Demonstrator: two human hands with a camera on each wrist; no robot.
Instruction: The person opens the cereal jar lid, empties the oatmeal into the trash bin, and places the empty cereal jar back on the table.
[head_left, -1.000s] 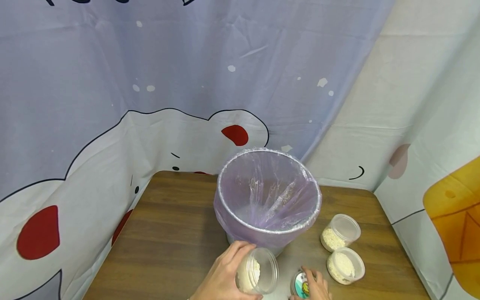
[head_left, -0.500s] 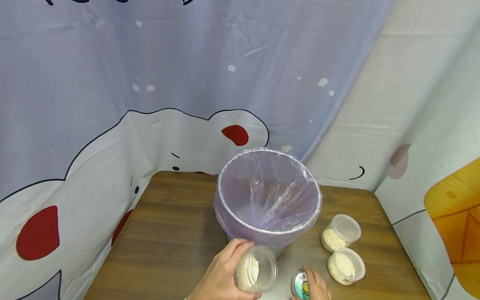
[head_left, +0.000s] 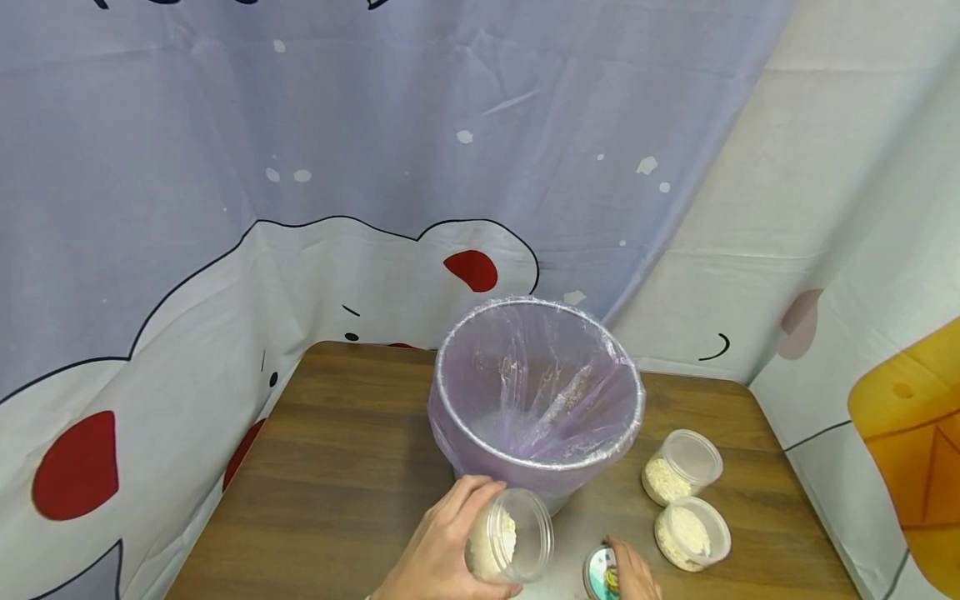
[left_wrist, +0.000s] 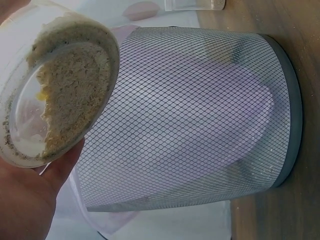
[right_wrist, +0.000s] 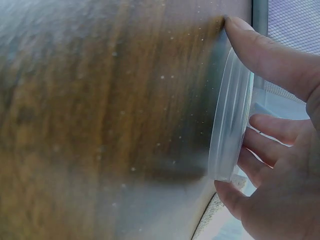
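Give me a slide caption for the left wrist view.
Left hand gripping a clear round plastic tub of grainy matter beside a grey mesh bin standing on a brown wood-grain tabletop.

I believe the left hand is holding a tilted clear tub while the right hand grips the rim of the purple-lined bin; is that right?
Not quite: the right hand is not on the purple-lined bin; it holds a round lid by its edge, as the right wrist view shows. The left hand is indeed holding a tilted clear tub.
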